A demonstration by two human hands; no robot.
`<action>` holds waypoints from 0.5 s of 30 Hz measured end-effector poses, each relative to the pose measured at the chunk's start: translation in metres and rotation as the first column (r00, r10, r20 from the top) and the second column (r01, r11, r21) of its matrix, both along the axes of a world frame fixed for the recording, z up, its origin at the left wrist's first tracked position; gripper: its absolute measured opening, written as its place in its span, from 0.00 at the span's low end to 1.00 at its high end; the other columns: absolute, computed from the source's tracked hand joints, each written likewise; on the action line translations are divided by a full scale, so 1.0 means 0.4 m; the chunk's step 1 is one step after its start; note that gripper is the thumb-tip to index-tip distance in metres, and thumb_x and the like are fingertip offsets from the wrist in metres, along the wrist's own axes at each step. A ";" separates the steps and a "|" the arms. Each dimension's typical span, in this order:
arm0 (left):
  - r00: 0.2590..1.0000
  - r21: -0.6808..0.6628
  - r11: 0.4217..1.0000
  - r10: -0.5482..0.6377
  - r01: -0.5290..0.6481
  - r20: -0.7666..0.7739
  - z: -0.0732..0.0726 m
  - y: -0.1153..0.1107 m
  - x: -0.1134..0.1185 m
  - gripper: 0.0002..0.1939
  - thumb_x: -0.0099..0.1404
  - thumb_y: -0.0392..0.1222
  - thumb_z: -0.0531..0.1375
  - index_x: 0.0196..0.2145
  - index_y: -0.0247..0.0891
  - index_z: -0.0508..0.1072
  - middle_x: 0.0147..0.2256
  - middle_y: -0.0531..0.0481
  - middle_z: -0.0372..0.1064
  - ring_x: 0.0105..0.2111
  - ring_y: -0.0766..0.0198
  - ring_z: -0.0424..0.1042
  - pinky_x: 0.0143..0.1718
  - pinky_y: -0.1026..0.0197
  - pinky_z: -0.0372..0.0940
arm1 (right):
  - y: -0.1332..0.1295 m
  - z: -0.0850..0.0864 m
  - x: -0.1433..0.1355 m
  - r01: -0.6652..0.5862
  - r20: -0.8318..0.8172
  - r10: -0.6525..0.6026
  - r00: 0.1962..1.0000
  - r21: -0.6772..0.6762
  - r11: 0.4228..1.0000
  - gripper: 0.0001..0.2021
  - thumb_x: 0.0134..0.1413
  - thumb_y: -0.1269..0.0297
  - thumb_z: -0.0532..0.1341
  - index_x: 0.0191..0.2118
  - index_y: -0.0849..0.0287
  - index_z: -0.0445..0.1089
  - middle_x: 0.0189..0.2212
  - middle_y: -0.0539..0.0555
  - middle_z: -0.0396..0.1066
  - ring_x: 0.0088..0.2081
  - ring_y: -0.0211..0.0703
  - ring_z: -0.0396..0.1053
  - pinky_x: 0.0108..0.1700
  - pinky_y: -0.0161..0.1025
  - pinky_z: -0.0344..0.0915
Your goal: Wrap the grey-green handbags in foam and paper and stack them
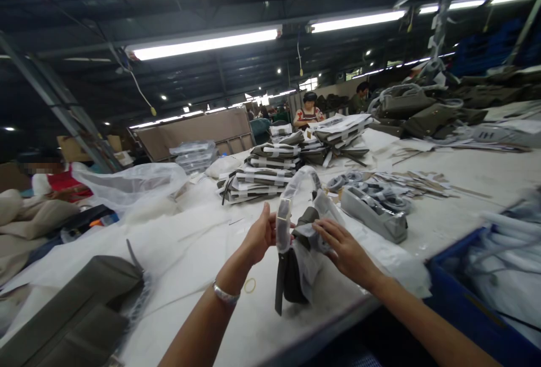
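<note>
A dark olive handbag [291, 279] stands at the table's near edge, with pale tissue about it. Its looped handle [284, 217] rises above it, wrapped in clear plastic, a buckle showing on the side. My left hand [262, 234] holds the handle side of the bag, thumb up and the other fingers partly hidden behind the strap. From the right, my right hand [344, 246] grips the top of the bag, fingers bent over the grey-wrapped flap; the thumb is hidden. A thin rubber band [249, 285] lies on the table below my left wrist.
Stacked olive bags with white paper [262, 178] stand behind. A grey wrapped bundle [374, 215] lies at right, near loose strips. A large olive bag [80, 305] lies front left, a blue crate [460, 305] stands front right. Co-workers [310, 112] sit farther back.
</note>
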State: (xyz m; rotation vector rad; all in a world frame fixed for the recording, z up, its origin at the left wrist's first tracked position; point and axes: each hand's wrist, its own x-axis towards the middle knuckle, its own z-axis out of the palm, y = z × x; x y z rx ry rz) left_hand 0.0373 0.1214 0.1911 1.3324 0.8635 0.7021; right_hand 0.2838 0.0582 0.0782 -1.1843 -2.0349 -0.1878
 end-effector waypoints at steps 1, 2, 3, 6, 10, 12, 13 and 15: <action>0.999 -0.019 0.999 -0.034 0.033 -0.023 -0.002 0.007 0.005 0.44 0.62 0.77 0.41 0.47 0.33 0.73 0.40 0.37 0.75 0.30 0.58 0.74 0.31 0.59 0.67 | -0.007 0.000 -0.006 0.041 0.006 -0.041 0.999 0.054 0.998 0.39 0.56 0.79 0.56 0.70 0.46 0.46 0.65 0.56 0.58 0.67 0.53 0.53 0.65 0.57 0.59; 0.997 -0.028 0.998 -0.064 0.062 -0.050 -0.003 0.012 0.012 0.42 0.62 0.76 0.44 0.47 0.33 0.73 0.41 0.38 0.75 0.31 0.59 0.74 0.31 0.59 0.67 | -0.013 0.004 -0.012 0.079 0.009 -0.080 0.997 0.103 0.991 0.39 0.58 0.79 0.55 0.71 0.45 0.45 0.65 0.56 0.58 0.67 0.53 0.53 0.65 0.58 0.60; 0.993 -0.029 0.996 -0.092 0.090 -0.080 -0.002 0.017 0.019 0.39 0.62 0.74 0.49 0.48 0.34 0.72 0.41 0.39 0.75 0.32 0.59 0.74 0.30 0.60 0.66 | -0.017 0.009 -0.018 0.111 0.012 -0.114 0.993 0.146 0.983 0.38 0.59 0.79 0.54 0.71 0.45 0.44 0.65 0.55 0.59 0.67 0.53 0.53 0.65 0.58 0.60; 0.966 -0.013 0.979 -0.204 0.204 -0.162 0.014 0.025 0.049 0.30 0.56 0.62 0.65 0.47 0.37 0.73 0.39 0.43 0.74 0.32 0.59 0.73 0.30 0.61 0.65 | -0.017 0.031 -0.036 0.142 0.065 -0.160 0.985 0.222 0.965 0.37 0.61 0.78 0.53 0.70 0.44 0.44 0.65 0.53 0.59 0.67 0.53 0.52 0.65 0.58 0.60; 0.913 0.036 0.933 -0.342 0.358 -0.224 0.049 0.031 0.087 0.24 0.52 0.59 0.69 0.32 0.34 0.73 0.30 0.48 0.69 0.28 0.63 0.66 0.28 0.62 0.60 | -0.015 0.057 -0.044 0.096 0.117 -0.123 0.985 0.216 0.972 0.36 0.61 0.80 0.51 0.70 0.45 0.46 0.66 0.52 0.59 0.67 0.53 0.52 0.64 0.58 0.60; 0.894 0.082 0.912 -0.370 0.401 -0.253 0.065 0.034 0.094 0.24 0.55 0.61 0.67 0.28 0.34 0.70 0.27 0.51 0.65 0.26 0.67 0.61 0.27 0.63 0.57 | -0.024 0.075 -0.035 0.037 0.081 -0.049 0.995 0.147 0.988 0.34 0.61 0.77 0.54 0.70 0.45 0.49 0.66 0.53 0.57 0.67 0.54 0.52 0.64 0.57 0.61; 0.882 0.102 0.900 -0.384 0.424 -0.273 0.073 0.035 0.095 0.25 0.56 0.62 0.66 0.27 0.34 0.69 0.26 0.53 0.63 0.25 0.68 0.58 0.26 0.64 0.55 | -0.030 0.087 -0.026 -0.001 0.036 -0.003 0.999 0.099 0.995 0.33 0.61 0.73 0.57 0.69 0.46 0.51 0.67 0.53 0.57 0.67 0.54 0.53 0.64 0.56 0.61; 0.844 0.126 0.867 -0.423 0.483 -0.329 0.090 0.036 0.091 0.26 0.59 0.63 0.63 0.25 0.34 0.68 0.24 0.54 0.60 0.24 0.68 0.55 0.25 0.64 0.53 | -0.044 0.114 -0.006 -0.047 -0.107 0.047 0.993 0.005 0.999 0.30 0.61 0.65 0.61 0.67 0.48 0.55 0.66 0.55 0.58 0.66 0.54 0.56 0.64 0.54 0.62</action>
